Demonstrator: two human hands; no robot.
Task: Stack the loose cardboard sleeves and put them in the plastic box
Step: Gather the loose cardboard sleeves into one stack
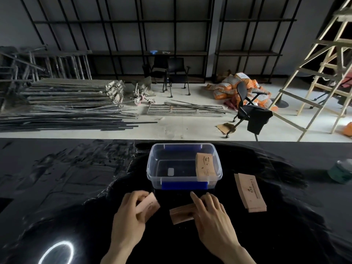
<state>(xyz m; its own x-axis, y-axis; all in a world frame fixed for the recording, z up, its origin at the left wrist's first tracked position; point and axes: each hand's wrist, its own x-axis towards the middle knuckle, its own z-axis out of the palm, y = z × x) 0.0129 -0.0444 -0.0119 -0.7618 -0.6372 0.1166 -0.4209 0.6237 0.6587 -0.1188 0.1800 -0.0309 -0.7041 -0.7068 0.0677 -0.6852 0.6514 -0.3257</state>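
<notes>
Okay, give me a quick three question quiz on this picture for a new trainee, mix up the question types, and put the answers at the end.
1. True or false: the plastic box has its lid on.
2. Which hand holds a sleeve off the table? A) left hand B) right hand
3. Fill in: the loose stack of sleeves lies on the table to the ____ of the box.

Key: 1 false; it is open, with sleeves in the box. 2 A; the right hand rests on the fanned sleeves. 3 right.

dark print on cardboard sleeves (251, 192), seemingly a logo, unreadable
</notes>
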